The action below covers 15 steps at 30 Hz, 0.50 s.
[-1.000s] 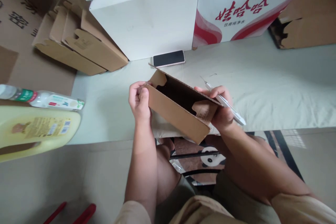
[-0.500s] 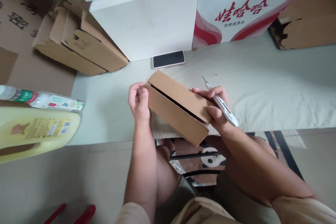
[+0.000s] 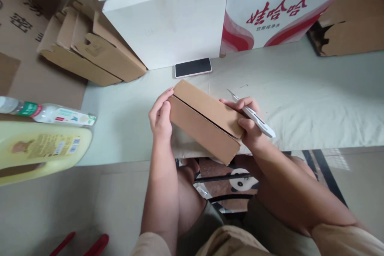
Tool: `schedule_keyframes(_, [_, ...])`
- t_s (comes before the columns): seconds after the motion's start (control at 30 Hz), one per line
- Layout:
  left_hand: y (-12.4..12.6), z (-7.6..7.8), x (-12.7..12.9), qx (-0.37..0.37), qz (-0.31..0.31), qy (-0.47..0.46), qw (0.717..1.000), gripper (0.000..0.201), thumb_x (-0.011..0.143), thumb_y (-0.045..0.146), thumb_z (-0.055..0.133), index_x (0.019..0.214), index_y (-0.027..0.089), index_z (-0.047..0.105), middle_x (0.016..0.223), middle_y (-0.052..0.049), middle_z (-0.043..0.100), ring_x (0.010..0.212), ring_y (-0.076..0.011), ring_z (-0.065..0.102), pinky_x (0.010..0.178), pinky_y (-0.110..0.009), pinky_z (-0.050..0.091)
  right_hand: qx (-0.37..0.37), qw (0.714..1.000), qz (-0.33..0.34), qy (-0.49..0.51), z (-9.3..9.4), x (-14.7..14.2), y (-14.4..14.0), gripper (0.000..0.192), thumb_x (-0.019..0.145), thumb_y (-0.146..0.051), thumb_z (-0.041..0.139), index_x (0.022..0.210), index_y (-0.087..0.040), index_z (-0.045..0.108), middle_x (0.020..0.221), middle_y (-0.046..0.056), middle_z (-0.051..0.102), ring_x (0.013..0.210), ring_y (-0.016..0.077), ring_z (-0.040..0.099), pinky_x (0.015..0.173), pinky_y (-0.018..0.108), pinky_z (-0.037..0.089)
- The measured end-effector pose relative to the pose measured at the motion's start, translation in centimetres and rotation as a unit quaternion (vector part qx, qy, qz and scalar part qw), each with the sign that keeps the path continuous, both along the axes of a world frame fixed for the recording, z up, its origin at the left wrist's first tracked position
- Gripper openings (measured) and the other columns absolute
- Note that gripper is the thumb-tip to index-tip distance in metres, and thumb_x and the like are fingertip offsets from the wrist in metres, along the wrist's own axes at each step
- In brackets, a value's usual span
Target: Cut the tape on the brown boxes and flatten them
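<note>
Now, small brown cardboard box [image 3: 207,122] at near table edge, lid shut. Left hand [image 3: 160,118] cups left end, fingers half-curled; right hand [image 3: 249,124] clamps right end plus white pen-shaped knife [image 3: 253,116]. Better press lid evenly, blade pointing away.

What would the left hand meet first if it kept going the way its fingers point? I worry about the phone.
Probably the phone: the left hand, at the end of the small cardboard box, points up-right over bare table toward it. Depth is unclear.
</note>
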<state>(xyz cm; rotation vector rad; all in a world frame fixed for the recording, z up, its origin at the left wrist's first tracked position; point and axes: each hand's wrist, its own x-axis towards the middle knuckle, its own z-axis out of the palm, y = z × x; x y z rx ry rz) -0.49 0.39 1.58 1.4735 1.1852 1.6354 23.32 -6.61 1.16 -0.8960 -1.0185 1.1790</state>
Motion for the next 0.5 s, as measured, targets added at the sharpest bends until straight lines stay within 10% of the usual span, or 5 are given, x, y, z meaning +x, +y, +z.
schedule_keyframes(0.5, [-0.2,0.9,-1.2,-0.041,0.025,0.066,0.997,0.028,0.089,0.041,0.069,0.106,0.024,0.082,0.114,-0.005,0.081,0.113,-0.0234,0.074,0.102,-0.035,0.057,0.054,0.995,0.031,-0.077,1.0,2.5,0.7,0.045,0.082,-0.061,0.082,0.105,-0.032,0.057,0.125,0.004,0.080,0.126,0.0285,0.072,0.117,0.054,0.049])
